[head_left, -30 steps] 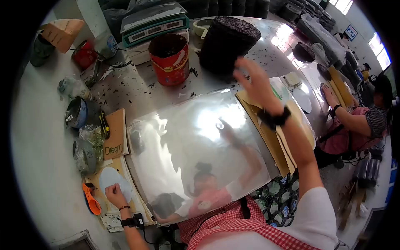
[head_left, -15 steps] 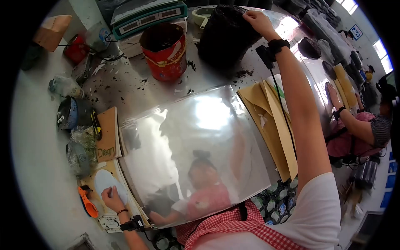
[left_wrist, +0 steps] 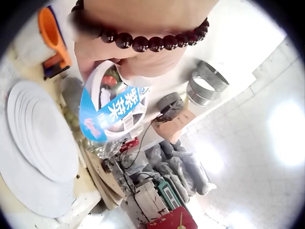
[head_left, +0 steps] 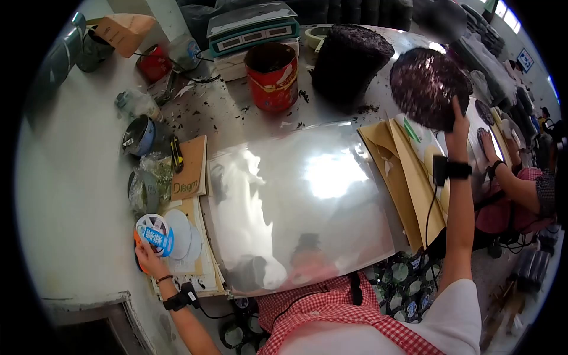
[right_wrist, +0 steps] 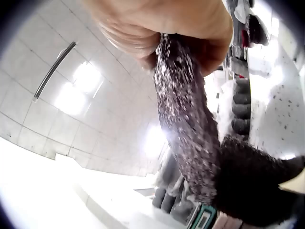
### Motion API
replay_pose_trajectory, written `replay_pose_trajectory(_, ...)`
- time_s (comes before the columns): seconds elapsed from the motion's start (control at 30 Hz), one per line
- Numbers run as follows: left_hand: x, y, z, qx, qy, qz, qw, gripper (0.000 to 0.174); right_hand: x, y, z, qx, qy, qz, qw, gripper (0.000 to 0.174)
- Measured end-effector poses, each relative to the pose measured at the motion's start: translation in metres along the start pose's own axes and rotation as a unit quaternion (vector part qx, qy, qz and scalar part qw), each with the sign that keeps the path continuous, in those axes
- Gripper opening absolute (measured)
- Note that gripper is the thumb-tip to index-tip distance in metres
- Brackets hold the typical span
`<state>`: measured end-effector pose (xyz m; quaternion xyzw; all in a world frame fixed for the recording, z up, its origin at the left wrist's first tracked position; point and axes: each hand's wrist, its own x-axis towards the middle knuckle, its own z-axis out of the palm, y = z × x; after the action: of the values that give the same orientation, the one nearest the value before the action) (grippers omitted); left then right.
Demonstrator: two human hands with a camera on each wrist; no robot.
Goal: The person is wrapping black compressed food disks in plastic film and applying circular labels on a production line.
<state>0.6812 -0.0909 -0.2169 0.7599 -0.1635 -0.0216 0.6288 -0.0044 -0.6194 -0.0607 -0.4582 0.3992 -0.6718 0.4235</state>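
My left hand (head_left: 152,261) pinches a round printed label (head_left: 155,235) with a blue band at the left edge of the work area. In the left wrist view the label (left_wrist: 112,112) shows food pictures and a barcode. Beside it lie white paper discs (head_left: 188,235). At the right, my right hand (head_left: 459,131) grips a round, dark cake of dried seaweed (head_left: 427,89) by its edge, raised above the table. Its thick, flaky rim (right_wrist: 183,109) shows between thumb and fingers in the right wrist view. A tall stack of seaweed cakes (head_left: 349,71) stands to its left.
Clear plastic bags (head_left: 284,207) lie flat in front of me, with brown envelopes (head_left: 396,171) on their right. A red bucket (head_left: 272,80) and a green scale (head_left: 254,38) stand behind. A notebook (head_left: 190,171) lies at left. Another person (head_left: 515,183) works at far right.
My right hand has lifted a seaweed cake off the stack and carried it to the right. My left hand has moved from the white discs and now holds up the printed label.
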Motion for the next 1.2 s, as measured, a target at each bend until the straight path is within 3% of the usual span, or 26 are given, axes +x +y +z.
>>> replay_pose_trajectory(0.03,-0.001,0.009,0.002,-0.026,-0.021,-0.03,0.999,0.03,-0.028,0.006,-0.02,-0.045,-0.098,0.015,0.994,0.037)
replay_pose_trajectory(0.1,-0.02,0.052,0.02,-0.102,-0.113,-0.098,0.984,0.036,-0.102,-0.008,-0.008,0.084,-0.079,0.207,0.972,0.043)
replay_pose_trajectory(0.13,-0.03,0.057,0.027,-0.078,-0.16,-0.138,0.974,0.037,-0.128,0.004,-0.015,0.114,-0.088,0.237,0.961,0.043)
replay_pose_trajectory(0.17,-0.03,0.029,0.03,-0.018,-0.179,-0.061,0.982,0.037,-0.151,0.019,-0.023,0.143,-0.095,0.267,0.948,0.042)
replay_pose_trajectory(0.2,-0.059,0.066,0.052,-0.017,-0.23,-0.078,0.97,0.032,-0.177,0.022,-0.018,0.161,-0.089,0.295,0.938,0.042)
replay_pose_trajectory(0.27,-0.096,0.084,0.091,-0.026,-0.262,-0.024,0.964,0.024,-0.213,0.045,-0.024,0.189,-0.069,0.337,0.92,0.042)
replay_pose_trajectory(0.33,-0.152,0.104,0.146,-0.104,-0.224,0.129,0.96,0.025,-0.236,0.056,-0.023,0.194,-0.077,0.357,0.911,0.045)
replay_pose_trajectory(0.37,-0.173,0.113,0.163,0.046,-0.226,0.3,0.926,0.036,-0.248,0.056,-0.016,0.188,-0.074,0.359,0.911,0.045)
replay_pose_trajectory(0.4,-0.198,0.121,0.183,0.074,-0.249,0.378,0.888,0.039,-0.255,0.054,-0.007,0.184,-0.071,0.366,0.91,0.045)
replay_pose_trajectory(0.43,-0.223,0.131,0.197,0.112,-0.324,0.388,0.855,0.042,-0.261,0.049,0.003,0.173,-0.065,0.338,0.923,0.046)
replay_pose_trajectory(0.5,-0.257,0.084,0.234,0.329,-0.453,0.416,0.717,0.053,-0.272,0.032,0.025,0.146,-0.047,0.299,0.942,0.045)
replay_pose_trajectory(0.57,-0.272,0.076,0.238,0.334,-0.457,0.39,0.726,0.056,-0.279,0.032,0.042,0.113,-0.052,0.239,0.963,0.045)
replay_pose_trajectory(0.63,-0.271,0.081,0.236,0.34,-0.46,0.367,0.733,0.059,-0.295,0.034,0.067,-0.045,-0.106,0.098,0.988,0.039)
replay_pose_trajectory(0.67,-0.266,0.092,0.225,0.341,-0.46,0.379,0.727,0.06,-0.298,0.036,0.068,-0.241,-0.199,0.136,0.94,0.034)
replay_pose_trajectory(0.7,-0.261,0.1,0.214,0.341,-0.458,0.391,0.722,0.061,-0.317,0.045,0.083,-0.129,-0.262,-0.014,0.956,0.041)
replay_pose_trajectory(0.73,-0.256,0.099,0.197,0.388,-0.48,0.432,0.658,0.059,-0.317,0.04,0.086,-0.299,-0.396,-0.202,0.845,0.055)
replay_pose_trajectory(0.77,-0.256,0.096,0.177,0.392,-0.483,0.432,0.653,0.059,-0.325,0.047,0.089,-0.373,-0.483,-0.239,0.755,0.059)
replay_pose_trajectory(0.83,-0.256,0.089,0.142,0.394,-0.523,0.344,0.673,0.054,-0.341,0.084,0.082,-0.391,-0.591,-0.257,0.656,0.058)
replay_pose_trajectory(0.9,-0.258,0.072,0.127,0.389,-0.517,0.382,0.66,0.054,-0.343,0.094,0.09,-0.412,-0.596,-0.27,0.634,0.059)
replay_pose_trajectory(0.97,-0.258,0.066,0.124,0.38,-0.505,0.422,0.65,0.055,-0.335,0.101,0.11,-0.438,-0.617,-0.302,0.579,0.06)
replay_pose_trajectory(1.03,-0.255,0.068,0.125,0.361,-0.519,0.407,0.66,0.048,-0.331,0.113,0.123,-0.395,-0.621,-0.317,0.598,0.058)
replay_pose_trajectory(1.07,-0.245,0.068,0.123,0.363,-0.517,0.405,0.661,0.048,-0.33,0.114,0.125,-0.401,-0.631,-0.317,0.584,0.055)
replay_pose_trajectory(1.13,-0.22,0.067,0.11,0.145,-0.627,0.289,0.709,0.034,-0.33,0.11,0.119,-0.398,-0.642,-0.3,0.582,0.057)
replay_pose_trajectory(1.2,-0.215,0.064,0.098,0.193,-0.618,0.274,0.711,0.03,-0.328,0.107,0.117,-0.402,-0.658,-0.273,0.575,0.063)
